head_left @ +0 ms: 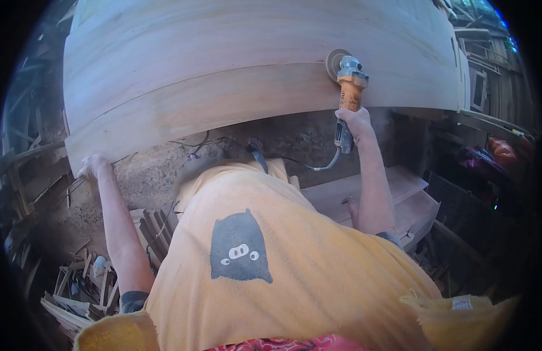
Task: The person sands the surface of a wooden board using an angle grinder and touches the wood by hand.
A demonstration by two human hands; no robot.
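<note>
My right hand (357,121) is wrapped round the rear body of an orange and grey angle grinder (351,93). The grinder's round disc (335,63) is at the surface of a broad, pale wooden panel (224,47), just beyond a seam between boards; whether it presses on the wood I cannot tell. Down at the panel's near left corner, my left hand (97,165) grips the edge with bent fingers, partly hidden from view. From the grinder's back end a grey power cord (330,164) curves down and leftward under the panel's near edge.
A yellow cloth (306,263) with a dark pig print covers my front. Wood scraps (84,286) lie in a heap at lower left. Boards (411,205) are stacked at right below the panel. Wooden frames (481,82) stand at far right. Dusty ground (148,175) shows underneath.
</note>
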